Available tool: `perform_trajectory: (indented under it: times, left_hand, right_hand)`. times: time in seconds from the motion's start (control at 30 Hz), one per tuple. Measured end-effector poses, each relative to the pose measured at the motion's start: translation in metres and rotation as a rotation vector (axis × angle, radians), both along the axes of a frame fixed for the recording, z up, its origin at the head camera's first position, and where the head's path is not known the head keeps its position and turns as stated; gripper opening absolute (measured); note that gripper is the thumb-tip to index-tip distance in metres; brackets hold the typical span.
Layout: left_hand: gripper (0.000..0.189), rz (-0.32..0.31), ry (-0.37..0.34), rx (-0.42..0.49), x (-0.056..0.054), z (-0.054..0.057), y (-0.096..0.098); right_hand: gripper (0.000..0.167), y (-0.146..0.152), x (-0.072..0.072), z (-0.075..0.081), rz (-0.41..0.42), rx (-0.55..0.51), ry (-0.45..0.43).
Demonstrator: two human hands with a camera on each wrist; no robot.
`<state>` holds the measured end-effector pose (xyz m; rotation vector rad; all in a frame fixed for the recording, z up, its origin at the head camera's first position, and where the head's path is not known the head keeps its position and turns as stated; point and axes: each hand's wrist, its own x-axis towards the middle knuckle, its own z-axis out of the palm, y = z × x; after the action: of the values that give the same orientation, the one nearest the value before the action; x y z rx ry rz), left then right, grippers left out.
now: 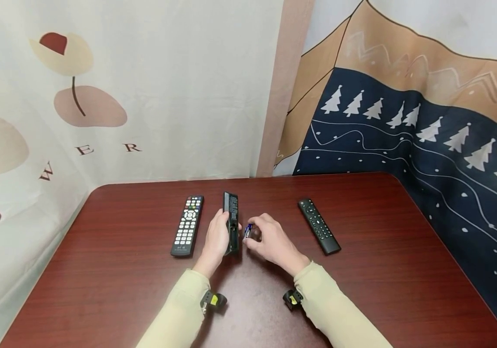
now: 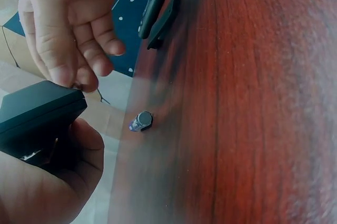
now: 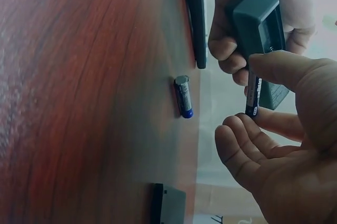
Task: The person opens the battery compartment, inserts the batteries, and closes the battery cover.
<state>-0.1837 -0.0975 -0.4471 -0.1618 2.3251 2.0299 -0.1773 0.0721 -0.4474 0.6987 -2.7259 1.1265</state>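
Observation:
My left hand (image 1: 218,236) grips a black remote control (image 1: 232,208) raised on its edge, its battery compartment facing right. Thumb and fingers of my right hand (image 1: 270,239) pinch a blue and silver battery (image 3: 253,93) beside that compartment. A second battery (image 3: 184,96) lies on the table below the hands; the left wrist view also has it, end on. Near it on the tabletop is a small black battery cover (image 2: 165,22). In the head view my right hand hides the cover.
To the left lies a black remote with white buttons (image 1: 187,226). A slimmer black remote (image 1: 319,226) lies at the right. The brown wooden table (image 1: 100,290) ends at printed curtains (image 1: 187,96) behind and at the sides.

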Motion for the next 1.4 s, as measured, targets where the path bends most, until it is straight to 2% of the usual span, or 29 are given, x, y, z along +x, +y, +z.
perform_trajectory:
  times: [0.13, 0.3, 0.7, 0.97, 1.4]
  left_hand:
    - [0.043, -0.004, 0.004, 0.02, 0.001, 0.001, 0.001]
    - [0.042, -0.004, 0.01, 0.002, 0.0, 0.001, 0.002]
    - [0.043, 0.051, 0.04, -0.148, -0.002, -0.001, 0.003]
    - [0.04, 0.048, 0.08, -0.161, -0.002, 0.0, 0.005]
    - [0.04, 0.042, 0.06, -0.136, 0.0, 0.001, 0.005]
  right_hand:
    - [0.038, -0.001, 0.002, 0.002, 0.014, -0.036, 0.011]
    - [0.038, -0.003, 0.004, 0.002, 0.036, -0.074, 0.044]
    - [0.039, -0.01, 0.009, 0.004, 0.086, -0.131, 0.085]
    - [0.043, -0.012, 0.008, 0.001, 0.115, -0.151, 0.109]
    - [0.038, -0.015, 0.009, 0.0, 0.118, -0.152, 0.12]
